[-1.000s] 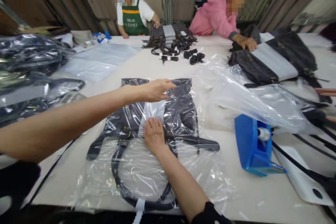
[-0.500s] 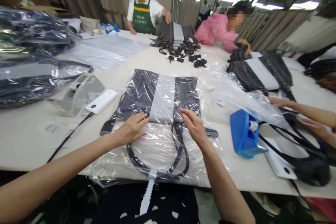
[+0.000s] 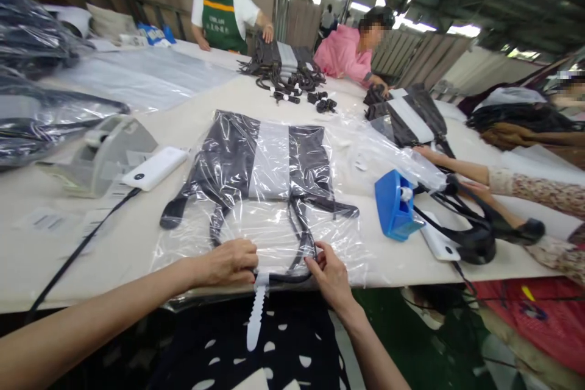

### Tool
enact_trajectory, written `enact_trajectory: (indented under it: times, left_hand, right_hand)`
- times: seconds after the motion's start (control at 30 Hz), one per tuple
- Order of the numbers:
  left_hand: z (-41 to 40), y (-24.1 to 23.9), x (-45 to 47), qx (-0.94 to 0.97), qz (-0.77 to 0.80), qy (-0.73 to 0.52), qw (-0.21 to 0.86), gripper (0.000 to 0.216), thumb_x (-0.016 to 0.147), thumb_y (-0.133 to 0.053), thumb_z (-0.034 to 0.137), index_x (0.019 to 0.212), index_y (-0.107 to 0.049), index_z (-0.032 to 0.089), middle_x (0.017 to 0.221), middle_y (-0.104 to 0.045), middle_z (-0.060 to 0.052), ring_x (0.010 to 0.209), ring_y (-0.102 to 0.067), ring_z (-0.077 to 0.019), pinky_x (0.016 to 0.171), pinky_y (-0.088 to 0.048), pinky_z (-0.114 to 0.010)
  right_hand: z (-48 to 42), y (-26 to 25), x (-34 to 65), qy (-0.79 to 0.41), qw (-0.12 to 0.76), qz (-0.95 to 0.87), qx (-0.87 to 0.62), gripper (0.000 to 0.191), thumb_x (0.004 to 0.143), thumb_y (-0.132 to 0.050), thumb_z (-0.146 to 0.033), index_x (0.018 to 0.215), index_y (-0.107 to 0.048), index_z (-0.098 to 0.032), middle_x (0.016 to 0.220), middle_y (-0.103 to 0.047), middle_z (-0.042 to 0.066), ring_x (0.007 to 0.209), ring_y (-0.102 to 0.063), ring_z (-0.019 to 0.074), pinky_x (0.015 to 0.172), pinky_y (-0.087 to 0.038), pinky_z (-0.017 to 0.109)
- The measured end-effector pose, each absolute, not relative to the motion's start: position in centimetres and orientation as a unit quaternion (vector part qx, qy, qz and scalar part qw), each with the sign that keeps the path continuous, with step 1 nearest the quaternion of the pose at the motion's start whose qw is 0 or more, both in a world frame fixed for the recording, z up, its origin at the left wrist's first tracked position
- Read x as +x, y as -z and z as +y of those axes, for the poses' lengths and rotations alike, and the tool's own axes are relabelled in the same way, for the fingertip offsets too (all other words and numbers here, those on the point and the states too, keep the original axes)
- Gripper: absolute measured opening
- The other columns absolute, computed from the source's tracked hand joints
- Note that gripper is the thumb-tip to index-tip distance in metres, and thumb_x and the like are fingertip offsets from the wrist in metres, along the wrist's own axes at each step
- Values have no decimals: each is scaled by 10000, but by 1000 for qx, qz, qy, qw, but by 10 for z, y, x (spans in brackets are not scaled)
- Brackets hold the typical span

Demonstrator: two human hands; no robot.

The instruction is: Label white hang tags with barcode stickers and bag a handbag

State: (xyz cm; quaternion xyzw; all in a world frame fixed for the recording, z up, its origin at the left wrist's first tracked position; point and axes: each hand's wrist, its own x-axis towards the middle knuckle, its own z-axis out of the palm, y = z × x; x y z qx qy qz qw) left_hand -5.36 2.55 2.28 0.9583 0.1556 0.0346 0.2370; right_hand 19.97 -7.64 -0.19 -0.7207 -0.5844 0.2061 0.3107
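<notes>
A dark grey bag with a pale middle stripe (image 3: 269, 158) lies flat inside a clear plastic bag (image 3: 274, 237) on the white table (image 3: 137, 237). My left hand (image 3: 231, 262) rests on the near edge of the plastic, fingers curled and pressing beside a white strip of tape (image 3: 256, 314) that hangs over the table edge. My right hand (image 3: 326, 271) pinches the same near edge where the bag's black handles end.
A blue tape dispenser (image 3: 393, 206) stands to the right, a grey one (image 3: 105, 155) and a white power bank (image 3: 155, 167) to the left. Wrapped bags pile at far left. A co-worker's arms (image 3: 461, 170) handle black straps at right. Two people work at the far end.
Both my hands came back from the middle of the bag to its near edge at the table's front. The view has tilted up and shifted.
</notes>
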Motion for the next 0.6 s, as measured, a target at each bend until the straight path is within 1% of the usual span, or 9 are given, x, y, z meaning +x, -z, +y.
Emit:
enact_trajectory:
  times: [0.1,0.17,0.23,0.3,0.4,0.47,0.5,0.53,0.6]
  left_hand:
    - [25,-24,-53,947,182,-61,257,306,881,-408,349,647,-513,182,710,-539,-17,674,-515,-136,622,-381,-230]
    - [26,-36,-50,930,236,-117,256,315,884,-387,341,646,-514,178,677,-534,-9,642,-509,-125,605,-379,-222]
    - [29,-58,-45,892,313,-196,261,300,878,-386,345,676,-529,176,647,-534,4,625,-507,-117,605,-384,-216]
    - [35,-87,-39,838,383,-277,272,289,866,-403,354,689,-544,173,627,-538,19,612,-512,-107,601,-392,-207]
    - [46,-130,-28,772,433,-399,240,239,838,-454,347,712,-567,177,633,-557,31,614,-522,-102,614,-406,-201]
    - [53,-151,-22,747,437,-459,200,210,826,-480,325,712,-581,181,647,-575,32,628,-531,-103,637,-418,-203]
    - [55,-159,-21,738,433,-483,183,200,820,-493,316,708,-587,180,652,-584,30,632,-536,-104,643,-424,-207]
    - [56,-165,-19,731,427,-505,169,192,814,-508,309,701,-593,179,650,-590,28,630,-540,-106,643,-429,-212]
    - [59,-173,-19,716,410,-546,147,183,802,-535,297,679,-599,177,630,-594,21,608,-542,-107,626,-434,-221]
  right_hand:
    - [-75,-3,203,-214,306,-575,-728,269,803,-526,-361,979,-554,-160,593,-553,-21,554,-555,137,548,-449,241]
    - [-83,-16,206,-146,345,-594,-712,225,826,-502,-317,964,-558,-148,657,-583,14,579,-561,140,579,-462,261]
    - [-97,-36,202,-58,412,-636,-650,192,842,-479,-226,1001,-550,-148,752,-605,50,643,-575,144,629,-477,273]
    - [-108,-56,190,-19,450,-709,-543,248,827,-475,-128,1066,-530,-161,834,-624,69,740,-592,152,687,-490,276]
    - [-103,-67,164,-82,405,-810,-417,352,822,-446,-84,1160,-493,-169,976,-628,87,902,-586,160,795,-494,279]
    - [-78,-57,156,-118,364,-815,-435,342,846,-414,-126,1177,-491,-160,1105,-586,110,1035,-539,176,895,-462,309]
    - [-62,-48,157,-106,358,-796,-476,329,853,-407,-153,1167,-505,-152,1164,-554,126,1100,-499,197,938,-432,343]
    - [-43,-38,162,-100,357,-763,-529,322,856,-390,-158,1149,-521,-145,1173,-547,132,1117,-483,206,958,-409,361]
    - [-7,-17,181,-116,332,-682,-641,310,819,-374,-107,1043,-583,-158,1083,-587,109,1078,-493,207,966,-374,365]
